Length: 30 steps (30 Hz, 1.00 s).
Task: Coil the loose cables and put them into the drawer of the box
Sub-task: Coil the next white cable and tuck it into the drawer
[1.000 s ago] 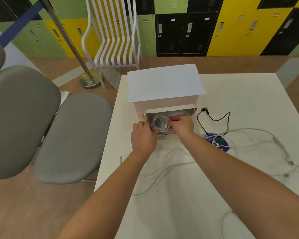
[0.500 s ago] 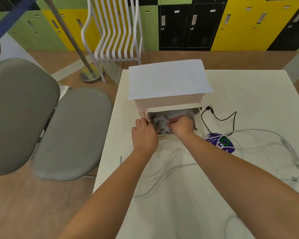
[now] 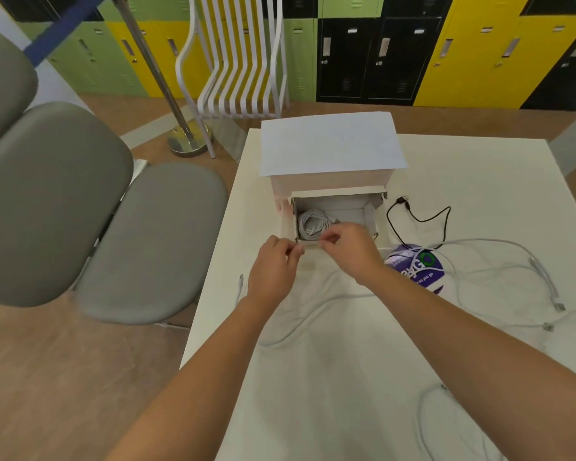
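**One coil lying in the drawer, hands hovering at its front edge**

Head view: the box [image 3: 330, 174] is sitting at the far-left part of the table [image 3: 479, 181], its drawer [image 3: 371, 214] pulled out toward the person, presumably so cables can drop straight in from above. A coiled white cable [image 3: 311, 224] is lying flat inside the drawer, in its left half, the loop's open face pointing up; being round, it has no real long axis, and where its ends point is hard to make out.

The left hand [image 3: 273, 267] is hovering just in front of the drawer's left front corner, fingers curled with thumb and forefinger pinched close; whether it is gripping anything, I cannot tell. The right hand [image 3: 350, 247] is hanging over the drawer's front edge, fingers bent and near-closed, apparently holding nothing.

To the right of the box, a black cable [image 3: 419, 217] is sprawling uncoiled, its plug pointing back toward the box. Nearer the person, loose white cables [image 3: 499, 267] are trailing across the table, running mostly left to right, over a purple packet [image 3: 416, 267]. Plenty of coiling looks left to do.
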Tool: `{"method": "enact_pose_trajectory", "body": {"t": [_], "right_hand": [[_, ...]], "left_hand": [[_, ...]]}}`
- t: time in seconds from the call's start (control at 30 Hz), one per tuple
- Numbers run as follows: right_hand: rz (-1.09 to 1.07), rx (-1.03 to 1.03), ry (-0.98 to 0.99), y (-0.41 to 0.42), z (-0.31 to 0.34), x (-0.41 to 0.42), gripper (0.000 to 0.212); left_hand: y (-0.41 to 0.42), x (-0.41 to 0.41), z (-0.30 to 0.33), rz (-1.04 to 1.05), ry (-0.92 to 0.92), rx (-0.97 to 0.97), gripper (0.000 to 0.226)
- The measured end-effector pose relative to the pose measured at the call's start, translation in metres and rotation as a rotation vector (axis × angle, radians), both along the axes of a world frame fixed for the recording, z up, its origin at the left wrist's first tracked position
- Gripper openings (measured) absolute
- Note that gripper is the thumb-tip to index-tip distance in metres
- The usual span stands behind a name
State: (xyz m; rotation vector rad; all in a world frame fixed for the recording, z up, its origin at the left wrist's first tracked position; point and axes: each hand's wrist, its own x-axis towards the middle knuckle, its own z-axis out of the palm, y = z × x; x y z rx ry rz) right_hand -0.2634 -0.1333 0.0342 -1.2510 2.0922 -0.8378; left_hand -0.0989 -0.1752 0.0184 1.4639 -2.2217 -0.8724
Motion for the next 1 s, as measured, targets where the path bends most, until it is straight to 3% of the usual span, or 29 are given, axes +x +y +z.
{"method": "enact_pose_trajectory", "body": {"t": [0.23,0.33,0.6,0.77,0.9,1.0], "right_hand": [[0.409,0.16,0.347,0.046,0.0,0.025,0.029],[0.451,0.158,0.485,0.059,-0.004,0.032,0.023],[0.13,-0.11,0.169,0.066,0.015,0.029,0.014],[-0.063,-0.25,0.03,0.062,0.043,0.012,0.016],[-0.136,-0.287,0.14,0.065,0.062,0.002,0.02],[-0.182,-0.323,0.116,0.066,0.071,-0.001,0.023]], "left_hand": [[0.039,0.035,-0.005,-0.138,-0.137,0.074,0.03],[0.048,0.04,-0.005,-0.164,-0.23,0.08,0.034],[0.051,0.043,0.011,-0.128,-0.192,-0.033,0.033],[0.045,0.042,0.042,-0.034,0.024,0.002,0.035],[0.051,0.029,0.076,0.051,0.35,0.255,0.033],[0.055,0.015,0.1,0.06,0.571,0.347,0.034]]}}
